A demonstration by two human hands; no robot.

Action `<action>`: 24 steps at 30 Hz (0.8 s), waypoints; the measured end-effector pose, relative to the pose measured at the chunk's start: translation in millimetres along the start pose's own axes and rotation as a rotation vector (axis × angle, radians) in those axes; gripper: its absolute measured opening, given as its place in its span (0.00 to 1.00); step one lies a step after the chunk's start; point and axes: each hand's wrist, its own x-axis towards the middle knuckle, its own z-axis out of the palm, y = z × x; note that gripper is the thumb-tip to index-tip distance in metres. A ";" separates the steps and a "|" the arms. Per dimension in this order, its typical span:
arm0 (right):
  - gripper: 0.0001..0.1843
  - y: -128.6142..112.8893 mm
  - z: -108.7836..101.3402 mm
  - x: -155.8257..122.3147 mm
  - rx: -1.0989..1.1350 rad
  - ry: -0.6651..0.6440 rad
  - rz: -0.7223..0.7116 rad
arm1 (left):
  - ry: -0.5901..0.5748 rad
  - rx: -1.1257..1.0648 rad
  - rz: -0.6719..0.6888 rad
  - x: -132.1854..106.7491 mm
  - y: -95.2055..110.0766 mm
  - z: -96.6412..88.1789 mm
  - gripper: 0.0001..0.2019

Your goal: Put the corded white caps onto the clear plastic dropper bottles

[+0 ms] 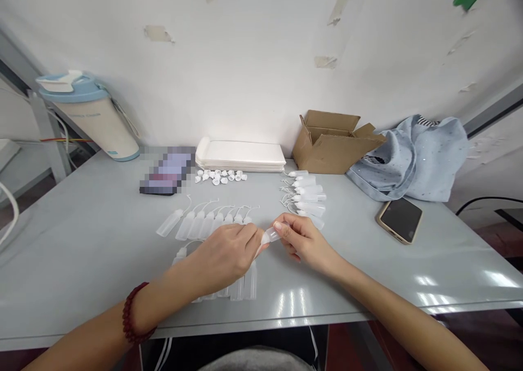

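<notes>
Between my two hands is a small translucent plastic bottle (273, 233), tilted over the middle of the grey table. My left hand (237, 248) is closed around its neck end, and the fingers hide the tip. With thumb and fingers, my right hand (302, 237) pinches the bottle's body. Behind my left hand, a row of similar bottles (199, 224) with thin white tubes at their necks lies on the table. More bottles (250, 281) lie partly hidden under my left forearm. A further column of bottles (309, 190) lies beyond my right hand.
Small white caps (224, 180) lie before a stack of white packets (245, 154). At the back stand a cardboard box (335, 150) and a tumbler (98, 120). A blue cloth bag (425, 158) and a phone (402, 218) are on the right; a blurred-out device (169, 169) is on the left.
</notes>
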 end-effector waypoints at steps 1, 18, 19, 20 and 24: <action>0.22 -0.3 0.3 0.0 0.013 0.003 0.015 | 0.008 0.017 0.010 -0.2 -0.3 0.4 0.12; 0.14 -10.0 -20.4 4.5 -0.148 0.399 -0.191 | -0.022 -0.123 -0.577 -8.3 -50.5 2.8 0.11; 0.14 -12.0 -25.3 4.7 -0.180 0.416 -0.192 | -0.052 -0.088 -0.643 -11.4 -60.1 2.0 0.11; 0.14 -13.9 -30.1 4.8 -0.219 0.425 -0.182 | -0.090 -0.068 -0.695 -14.7 -69.1 2.2 0.11; 0.13 -18.0 -44.3 5.2 -0.440 0.517 -0.157 | -0.145 -0.119 -0.746 -27.2 -95.1 12.8 0.15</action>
